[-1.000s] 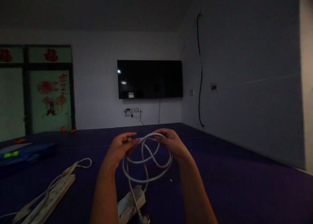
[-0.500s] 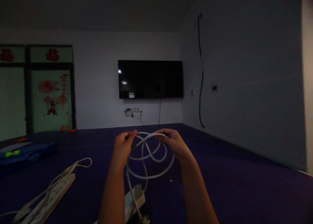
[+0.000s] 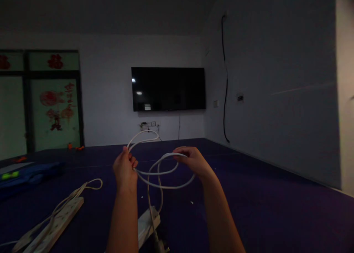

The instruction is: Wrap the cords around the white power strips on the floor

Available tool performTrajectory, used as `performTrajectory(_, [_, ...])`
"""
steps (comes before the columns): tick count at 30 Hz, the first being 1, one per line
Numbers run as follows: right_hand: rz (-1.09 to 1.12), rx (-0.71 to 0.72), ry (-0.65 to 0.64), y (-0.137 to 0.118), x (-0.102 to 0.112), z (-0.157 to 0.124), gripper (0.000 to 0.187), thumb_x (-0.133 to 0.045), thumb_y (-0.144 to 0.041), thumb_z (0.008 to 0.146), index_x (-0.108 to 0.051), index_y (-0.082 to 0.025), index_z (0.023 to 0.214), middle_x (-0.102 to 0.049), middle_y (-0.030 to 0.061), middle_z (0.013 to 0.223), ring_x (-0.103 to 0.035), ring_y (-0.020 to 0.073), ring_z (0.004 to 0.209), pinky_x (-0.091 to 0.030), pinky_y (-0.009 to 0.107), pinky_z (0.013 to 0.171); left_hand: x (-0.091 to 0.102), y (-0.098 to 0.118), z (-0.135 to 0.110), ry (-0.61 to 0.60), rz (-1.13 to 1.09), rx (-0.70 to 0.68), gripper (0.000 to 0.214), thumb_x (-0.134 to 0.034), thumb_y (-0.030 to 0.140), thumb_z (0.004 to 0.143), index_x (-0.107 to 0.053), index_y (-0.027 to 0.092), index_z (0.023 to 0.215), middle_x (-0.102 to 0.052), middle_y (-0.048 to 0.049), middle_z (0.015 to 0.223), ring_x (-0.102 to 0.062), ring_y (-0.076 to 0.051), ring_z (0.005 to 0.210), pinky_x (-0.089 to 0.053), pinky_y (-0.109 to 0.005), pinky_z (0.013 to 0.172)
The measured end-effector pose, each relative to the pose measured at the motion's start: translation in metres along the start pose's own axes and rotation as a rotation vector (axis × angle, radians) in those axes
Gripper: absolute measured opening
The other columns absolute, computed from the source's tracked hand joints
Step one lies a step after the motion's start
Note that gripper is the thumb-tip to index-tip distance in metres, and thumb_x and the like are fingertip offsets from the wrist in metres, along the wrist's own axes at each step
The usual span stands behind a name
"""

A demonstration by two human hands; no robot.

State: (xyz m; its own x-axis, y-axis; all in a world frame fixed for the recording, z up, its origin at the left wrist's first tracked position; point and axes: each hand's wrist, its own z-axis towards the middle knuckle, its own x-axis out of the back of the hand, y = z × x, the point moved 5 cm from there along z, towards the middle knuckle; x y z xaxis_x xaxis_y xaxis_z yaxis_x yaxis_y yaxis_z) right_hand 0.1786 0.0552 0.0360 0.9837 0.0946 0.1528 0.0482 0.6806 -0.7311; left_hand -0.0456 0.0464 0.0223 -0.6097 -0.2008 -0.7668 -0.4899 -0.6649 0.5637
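A white power cord (image 3: 169,187) hangs in loose loops between my two hands. My left hand (image 3: 125,168) pinches it, with one loop standing up beyond the fingertips. Opposite, the thumb and fingers of my right hand (image 3: 193,160) are closed on the upper strand. Two strands run down to a white power strip (image 3: 148,223) lying between my forearms, partly hidden by the left one. The cord's plug (image 3: 159,245) shows at the bottom edge, dim and cut off by the frame.
Another white power strip (image 3: 59,223) with its bundled cord (image 3: 74,192) lies at left on the dark blue surface (image 3: 265,208). Folded blue cloth (image 3: 33,173) is behind it. Small orange items (image 3: 70,145) sit far back. A television (image 3: 168,89) hangs on the wall.
My left hand has moved left and slightly down, away from the right hand. The cord's loops have spread wider, and one loop now rises above the left hand. My right hand has barely moved.
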Motion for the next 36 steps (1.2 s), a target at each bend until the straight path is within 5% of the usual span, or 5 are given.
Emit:
performTrajectory(10, [-0.36, -0.133, 0.134, 0.035, 0.005, 0.008, 0.018, -0.063, -0.019, 0.068, -0.069, -0.014, 0.085, -0.07, 0.0081, 0.082, -0.064, 0.0204, 0.079, -0.047, 0.03, 0.071, -0.025, 0.013, -0.022, -0.112, -0.074, -0.128, 0.036, -0.075, 0.04, 0.06, -0.05, 0.015, 0.059, -0.037, 0.0109, 0.044, -0.028, -0.001, 0.032, -0.018, -0.016, 0.031])
performTrajectory(17, [-0.554, 0.144, 0.189, 0.002, 0.002, 0.003, 0.056, -0.073, -0.019, 0.061, -0.06, -0.019, 0.116, -0.059, 0.01, 0.121, -0.051, 0.0242, 0.115, -0.036, 0.039, 0.099, -0.032, 0.024, -0.036, -0.093, -0.116, -0.205, 0.033, -0.071, 0.04, 0.067, -0.049, 0.016, 0.06, -0.036, 0.0109, 0.045, -0.028, -0.001, 0.033, -0.018, -0.017, 0.032])
performTrajectory(26, [-0.51, 0.166, -0.09, -0.018, -0.043, 0.0, 0.024, -0.064, -0.016, 0.071, -0.072, -0.024, 0.092, -0.071, 0.0051, 0.093, -0.064, 0.0223, 0.089, -0.046, 0.036, 0.081, -0.034, 0.028, -0.037, -0.127, -0.18, -0.218, 0.033, -0.071, 0.037, 0.068, -0.048, 0.015, 0.06, -0.04, 0.0098, 0.048, -0.029, -0.001, 0.033, -0.018, -0.016, 0.032])
performTrajectory(32, [-0.38, 0.012, -0.078, 0.0, -0.037, 0.004, 0.017, -0.056, -0.019, 0.074, -0.073, -0.019, 0.079, -0.069, 0.0039, 0.065, -0.065, 0.0196, 0.066, -0.048, 0.029, 0.061, -0.036, 0.023, -0.035, -0.189, -0.174, -0.104, 0.031, -0.076, 0.034, 0.062, -0.051, 0.014, 0.062, -0.041, 0.0099, 0.049, -0.031, 0.0, 0.034, -0.02, -0.015, 0.033])
performTrajectory(36, [-0.259, 0.017, -0.091, -0.004, -0.031, 0.002, 0.029, -0.055, -0.009, 0.067, -0.071, -0.016, 0.09, -0.071, 0.0051, 0.079, -0.065, 0.019, 0.075, -0.05, 0.03, 0.067, -0.041, 0.016, -0.036, -0.242, -0.168, -0.025, 0.028, -0.076, 0.031, 0.06, -0.055, 0.014, 0.066, -0.044, 0.0092, 0.051, -0.034, -0.001, 0.035, -0.023, -0.016, 0.034])
